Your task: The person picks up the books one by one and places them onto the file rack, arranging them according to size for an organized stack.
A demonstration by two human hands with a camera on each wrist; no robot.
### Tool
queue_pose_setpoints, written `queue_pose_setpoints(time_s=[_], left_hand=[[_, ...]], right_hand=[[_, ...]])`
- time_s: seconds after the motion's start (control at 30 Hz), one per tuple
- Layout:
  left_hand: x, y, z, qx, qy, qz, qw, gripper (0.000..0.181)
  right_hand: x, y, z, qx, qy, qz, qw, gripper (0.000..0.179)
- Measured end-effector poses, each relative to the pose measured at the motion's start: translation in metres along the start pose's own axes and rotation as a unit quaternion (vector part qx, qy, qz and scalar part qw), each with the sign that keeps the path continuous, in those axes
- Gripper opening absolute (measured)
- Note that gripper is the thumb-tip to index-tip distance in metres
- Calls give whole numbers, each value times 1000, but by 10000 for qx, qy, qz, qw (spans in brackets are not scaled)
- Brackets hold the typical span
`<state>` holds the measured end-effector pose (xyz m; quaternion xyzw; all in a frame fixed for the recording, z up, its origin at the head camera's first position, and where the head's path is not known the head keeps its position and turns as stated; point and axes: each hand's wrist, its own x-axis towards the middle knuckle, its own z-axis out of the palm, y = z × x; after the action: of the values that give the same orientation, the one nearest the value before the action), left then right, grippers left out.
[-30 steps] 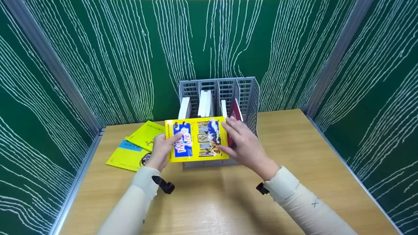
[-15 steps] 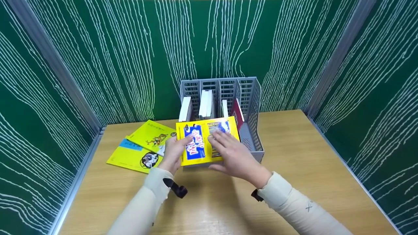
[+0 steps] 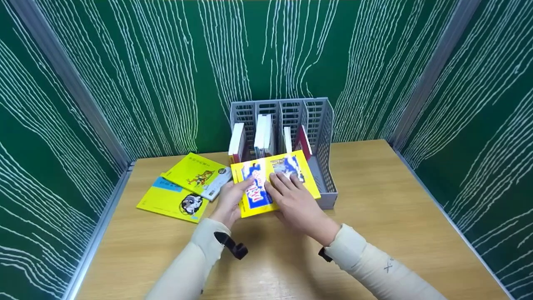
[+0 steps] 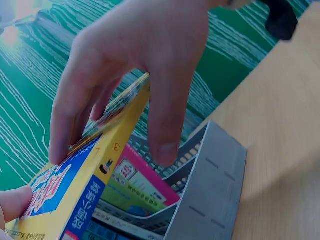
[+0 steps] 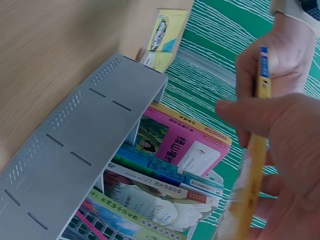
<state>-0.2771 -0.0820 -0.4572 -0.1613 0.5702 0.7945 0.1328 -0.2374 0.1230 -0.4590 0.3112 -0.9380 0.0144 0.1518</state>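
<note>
In the head view a yellow book (image 3: 256,196) with a blue title panel is held tilted in front of the grey file rack. My left hand (image 3: 229,200) grips its left end, thumb on the cover. My right hand (image 3: 295,204) rests its extended fingers on the cover's right part, hiding some of the picture. In the left wrist view, my right thumb (image 4: 165,120) stands apart from the book, past its spine, while my left thumb (image 4: 15,202) presses the cover. Seen edge-on in the right wrist view, the book (image 5: 256,150) lies between my right thumb and fingers.
The grey rack (image 3: 329,200) has several compartments, with books such as a white-edged pair (image 3: 262,135) and a red book (image 3: 304,141). Two yellow books, an upper one (image 3: 198,173) and a lower one (image 3: 166,204), overlap on the wooden table left of it.
Both hands and the yellow book have shifted right, and the book has tilted. My right hand has slid from the book's right edge onto its cover. The table books have stayed put.
</note>
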Motion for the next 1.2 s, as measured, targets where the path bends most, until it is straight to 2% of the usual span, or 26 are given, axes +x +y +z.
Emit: queue_pose_setpoints(time_s=[0.17, 0.43, 0.7, 0.83, 0.93, 1.07, 1.2], left_hand=[[-2, -2, 4, -299, -126, 12, 9995, 46], [-8, 0, 13, -378, -224, 48, 9990, 45], [-12, 9, 19, -578, -295, -29, 9979, 47], [-11, 10, 20, -677, -532, 333, 9957, 49], [-10, 11, 18, -574, -679, 696, 9936, 55], [-6, 11, 12, -294, -650, 819, 9941, 59], [-1, 7, 7, 56, -535, 929, 9942, 61]], right_hand=[[-2, 1, 4, -225, 333, 3, 9992, 78], [-3, 2, 1, -18, 730, 166, 9972, 77], [-6, 8, 1, -492, 1096, -62, 9927, 79], [-8, 14, -1, -513, 1450, -129, 9880, 81], [-7, 20, -3, -481, 1865, -142, 9812, 73], [-4, 30, -7, -325, 2268, 56, 9734, 63], [-5, 40, -9, -72, 2374, 448, 9704, 63]])
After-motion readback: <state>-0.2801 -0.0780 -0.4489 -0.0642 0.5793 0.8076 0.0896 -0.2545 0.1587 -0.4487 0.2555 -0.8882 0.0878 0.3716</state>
